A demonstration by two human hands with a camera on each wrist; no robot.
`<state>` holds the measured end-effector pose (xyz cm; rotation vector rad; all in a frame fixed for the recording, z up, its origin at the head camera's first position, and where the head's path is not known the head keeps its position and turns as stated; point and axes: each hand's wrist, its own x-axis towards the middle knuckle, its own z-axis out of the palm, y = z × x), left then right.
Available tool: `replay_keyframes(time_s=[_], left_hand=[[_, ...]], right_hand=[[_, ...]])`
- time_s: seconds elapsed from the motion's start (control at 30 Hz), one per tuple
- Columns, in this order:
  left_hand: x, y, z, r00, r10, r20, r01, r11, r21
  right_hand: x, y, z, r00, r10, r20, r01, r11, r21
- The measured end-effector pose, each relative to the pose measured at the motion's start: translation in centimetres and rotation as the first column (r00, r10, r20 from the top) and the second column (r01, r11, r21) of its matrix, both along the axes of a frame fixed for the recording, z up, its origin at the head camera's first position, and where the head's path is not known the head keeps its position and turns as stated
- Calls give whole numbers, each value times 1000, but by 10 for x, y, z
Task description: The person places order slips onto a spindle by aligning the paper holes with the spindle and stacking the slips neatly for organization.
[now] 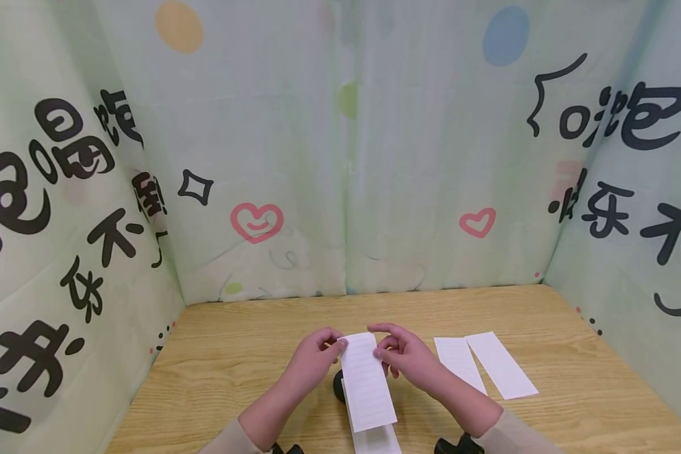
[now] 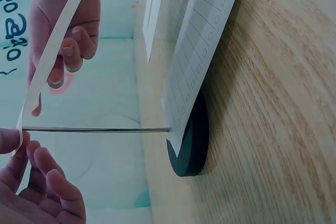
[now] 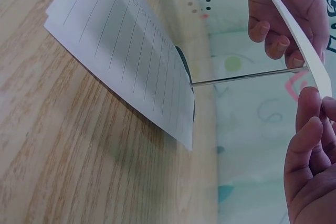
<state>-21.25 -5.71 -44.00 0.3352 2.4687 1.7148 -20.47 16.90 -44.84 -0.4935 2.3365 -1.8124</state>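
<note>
A lined white paper strip (image 1: pixel 367 381) hangs between my hands by its top end. My left hand (image 1: pixel 318 356) pinches its upper left corner, thumb on the face. At the upper right edge my right hand (image 1: pixel 405 356) pinches it between thumb and fingers. Beneath is a bill spike, a thin upright metal rod (image 2: pixel 97 129) on a round black base (image 2: pixel 188 158). The rod's upper end meets the held strip near its top. Lower down, lined strips with checkboxes (image 3: pixel 126 40) sit on the rod close over the base, sloping toward me.
Two more white strips lie on the wooden table (image 1: pixel 232 378) to the right: a lined one (image 1: pixel 456 359) and a plain-looking one (image 1: pixel 502 366). Printed curtains (image 1: pixel 346 157) enclose the back and both sides.
</note>
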Motion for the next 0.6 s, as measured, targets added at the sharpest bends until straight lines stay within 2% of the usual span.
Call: replay_keyframes(time_s=[0.4,0.6], left_hand=[[0,0,-2,1000,-18,19,17,1000,11],[1,-1,-5,999,-17,34,18,999,-35]], right_hand=[[-2,0,-5,1000,1,13,-2,1000,8],[-1,0,-7,999,4,37,-5,1000,27]])
